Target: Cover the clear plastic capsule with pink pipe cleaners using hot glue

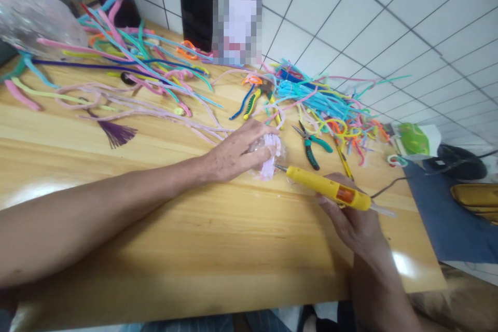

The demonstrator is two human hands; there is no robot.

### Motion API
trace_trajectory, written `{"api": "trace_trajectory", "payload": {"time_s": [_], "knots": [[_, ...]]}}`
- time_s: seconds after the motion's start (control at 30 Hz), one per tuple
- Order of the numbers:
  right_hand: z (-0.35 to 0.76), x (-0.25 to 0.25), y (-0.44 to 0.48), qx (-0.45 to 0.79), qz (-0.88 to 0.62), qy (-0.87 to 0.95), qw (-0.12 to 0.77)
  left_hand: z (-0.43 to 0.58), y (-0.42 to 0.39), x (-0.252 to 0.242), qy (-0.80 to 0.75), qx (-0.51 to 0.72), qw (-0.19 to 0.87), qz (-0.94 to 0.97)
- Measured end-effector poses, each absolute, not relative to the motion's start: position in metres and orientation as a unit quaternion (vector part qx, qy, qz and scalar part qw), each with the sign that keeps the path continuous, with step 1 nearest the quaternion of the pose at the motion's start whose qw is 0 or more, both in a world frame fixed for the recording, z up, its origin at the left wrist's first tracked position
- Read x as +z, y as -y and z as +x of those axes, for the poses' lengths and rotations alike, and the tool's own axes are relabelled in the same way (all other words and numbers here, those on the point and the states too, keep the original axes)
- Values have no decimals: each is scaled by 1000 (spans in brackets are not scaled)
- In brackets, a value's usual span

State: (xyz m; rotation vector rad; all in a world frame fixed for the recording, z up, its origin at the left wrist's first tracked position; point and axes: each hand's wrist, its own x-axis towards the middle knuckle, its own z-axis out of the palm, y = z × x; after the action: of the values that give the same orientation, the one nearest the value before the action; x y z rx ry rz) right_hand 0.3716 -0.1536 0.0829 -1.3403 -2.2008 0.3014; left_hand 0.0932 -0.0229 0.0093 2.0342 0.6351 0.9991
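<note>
My right hand [354, 223] is wrapped round a yellow hot glue gun [322, 184], which has a clear glue stick jutting from its back end. The gun's metal nozzle points left and comes up against, or very near, a lilac pipe cleaner [268, 170] laid in rows over a clear plastic piece [256, 145]. My left hand [241, 150] grips this piece on the table, fingers bent over the lilac rows. Its fingers partly hide the plastic, so its full shape cannot be made out. Long lilac pipe cleaners [155, 109] trail leftward from near this hand.
Green-handled pliers [309, 145] and yellow-handled pliers [252, 104] lie beyond my hands. Bundled pipe cleaners [311, 98] run along the tiled wall, with more loose ones [128, 46] at left. A purple tassel [116, 132] lies nearer. The gun's cord [392, 181] runs right.
</note>
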Motion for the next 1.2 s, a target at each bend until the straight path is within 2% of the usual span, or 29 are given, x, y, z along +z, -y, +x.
{"api": "trace_trajectory", "payload": {"time_s": [1.2], "knots": [[369,84,155,111,-498,818,267,93,23,11,-252,388,389,797]]}}
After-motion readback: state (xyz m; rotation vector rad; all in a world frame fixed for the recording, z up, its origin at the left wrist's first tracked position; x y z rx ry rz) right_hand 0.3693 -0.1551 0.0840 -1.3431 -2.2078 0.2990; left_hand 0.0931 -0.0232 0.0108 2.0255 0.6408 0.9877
